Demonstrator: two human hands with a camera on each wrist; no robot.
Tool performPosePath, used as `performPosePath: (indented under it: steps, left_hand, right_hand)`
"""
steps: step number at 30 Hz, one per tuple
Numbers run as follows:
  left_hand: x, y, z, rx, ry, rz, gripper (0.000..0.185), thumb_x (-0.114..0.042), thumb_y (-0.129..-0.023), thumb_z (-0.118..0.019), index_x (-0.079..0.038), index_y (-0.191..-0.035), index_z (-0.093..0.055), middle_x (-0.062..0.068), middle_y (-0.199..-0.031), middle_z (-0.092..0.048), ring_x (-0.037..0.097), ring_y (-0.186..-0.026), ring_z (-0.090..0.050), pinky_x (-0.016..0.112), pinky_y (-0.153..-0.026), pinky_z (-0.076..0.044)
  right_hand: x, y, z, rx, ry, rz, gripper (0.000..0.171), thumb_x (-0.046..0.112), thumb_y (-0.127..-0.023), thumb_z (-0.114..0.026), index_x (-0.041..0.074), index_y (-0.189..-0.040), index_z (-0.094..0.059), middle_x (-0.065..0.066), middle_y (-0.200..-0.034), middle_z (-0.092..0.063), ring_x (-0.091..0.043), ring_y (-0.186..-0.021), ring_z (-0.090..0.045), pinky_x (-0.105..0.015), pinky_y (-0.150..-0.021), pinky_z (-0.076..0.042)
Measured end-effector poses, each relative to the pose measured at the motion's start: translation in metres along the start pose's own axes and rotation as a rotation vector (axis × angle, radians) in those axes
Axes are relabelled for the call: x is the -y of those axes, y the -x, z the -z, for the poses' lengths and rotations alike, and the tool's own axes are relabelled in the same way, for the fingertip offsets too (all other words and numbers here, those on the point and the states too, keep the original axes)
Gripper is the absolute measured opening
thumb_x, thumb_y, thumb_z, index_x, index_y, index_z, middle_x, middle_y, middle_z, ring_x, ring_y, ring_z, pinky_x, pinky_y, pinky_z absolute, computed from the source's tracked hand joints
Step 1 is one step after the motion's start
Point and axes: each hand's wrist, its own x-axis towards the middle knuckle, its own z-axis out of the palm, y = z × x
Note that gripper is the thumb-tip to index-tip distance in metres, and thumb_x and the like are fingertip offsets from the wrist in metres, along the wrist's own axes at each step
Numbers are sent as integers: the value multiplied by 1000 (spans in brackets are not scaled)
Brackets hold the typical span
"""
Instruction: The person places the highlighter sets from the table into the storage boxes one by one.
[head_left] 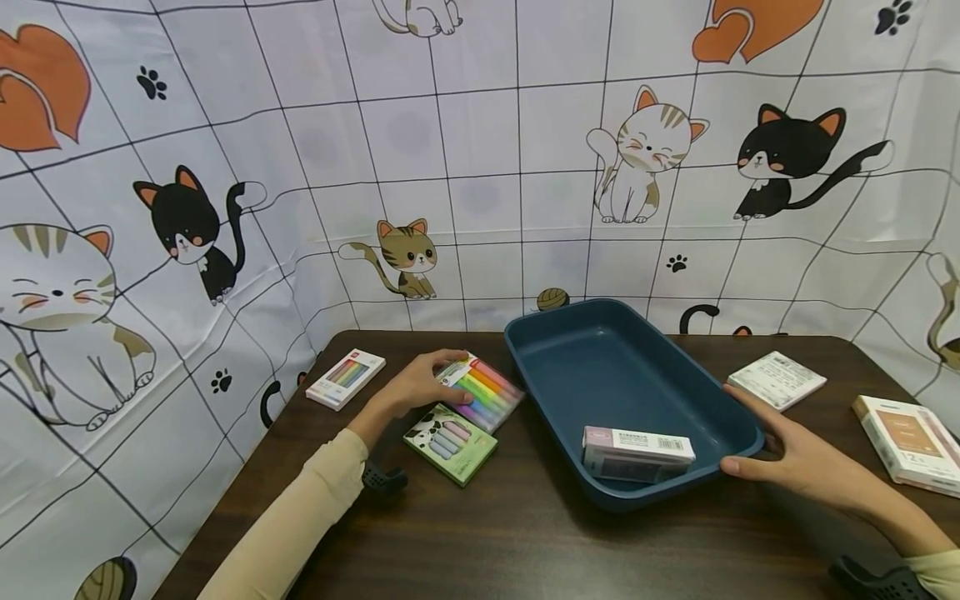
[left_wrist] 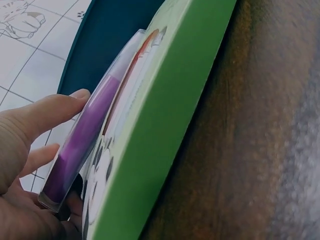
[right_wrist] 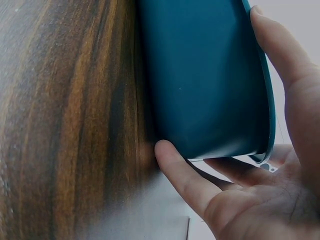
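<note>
My left hand [head_left: 422, 383] grips a clear pack of rainbow-coloured markers [head_left: 491, 396] at its left end, thumb over the top face. A purple marker [left_wrist: 82, 132] shows along the pack's side in the left wrist view. Just in front of it lies a green box [head_left: 452, 443] with a panda and pastel pens printed on it. My right hand [head_left: 791, 450] holds the right corner of a deep blue tray [head_left: 607, 358], thumb at the rim and fingers spread around the outer wall. Inside the tray, near its front end, stands a pink-and-white box [head_left: 637, 454] on its side.
A white box with coloured pens pictured [head_left: 346, 379] lies at the table's far left. Behind the right hand is a white box with printed text [head_left: 777, 381]; an orange-and-white box [head_left: 911, 442] lies at the right edge. A cat-patterned curtain [head_left: 480, 167] hangs behind the dark wooden table [head_left: 525, 550].
</note>
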Motion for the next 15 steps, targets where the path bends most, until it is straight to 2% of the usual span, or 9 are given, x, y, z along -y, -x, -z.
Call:
performPosePath:
  steps: [6, 15]
  left_hand:
    - [-1, 0, 2, 16, 60, -1, 77, -25, -79, -91, -17, -146, -54, 18, -137, -50, 29, -101, -60, 39, -84, -54]
    - [-1, -1, 3, 42, 149, 14, 77, -19, -79, -91, -18, -145, -53, 21, -140, -42, 31, -98, -62, 39, -79, -57]
  right_hand:
    - [0, 0, 0, -4, -3, 1, 94, 17, -97, -72, 16, -165, -8, -34, -156, -19, -50, -122, -49, -24, -77, -52]
    - [1, 0, 1, -9, 37, -8, 94, 20, -96, -72, 18, -166, -8, -33, -157, -19, -51, -124, -47, -24, -78, -52]
